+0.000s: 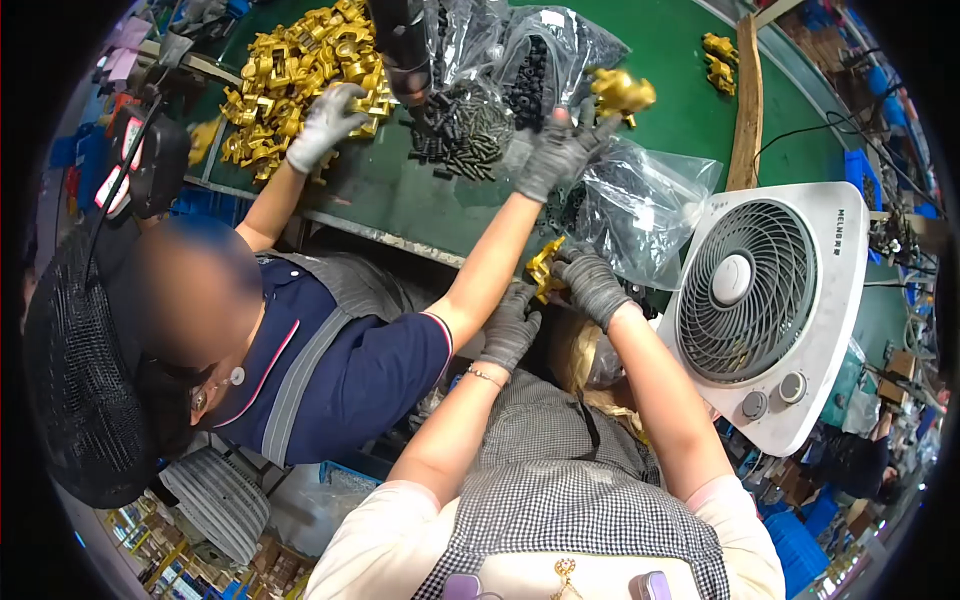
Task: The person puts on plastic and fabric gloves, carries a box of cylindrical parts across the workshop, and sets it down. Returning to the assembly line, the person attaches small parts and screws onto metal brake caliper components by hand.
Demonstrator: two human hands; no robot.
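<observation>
Both my hands wear grey gloves and meet at the table's near edge around a small gold-coloured metal part (543, 270). My right hand (592, 285) has its fingers closed on the part's right side. From below, my left hand (511, 328) is closed at the part's lower end; its fingertips are partly hidden. Just beyond my right hand lies a clear plastic bag (645, 215) with dark small pieces beside it.
At my left a co-worker's gloved hands (325, 125) reach over the green table (390, 190). A gold pile (300, 80), black and metal pins (465, 130), and bags (550, 45) lie there. A blurred gold part (622, 92) is near their other hand. A fan (765, 300) stands right.
</observation>
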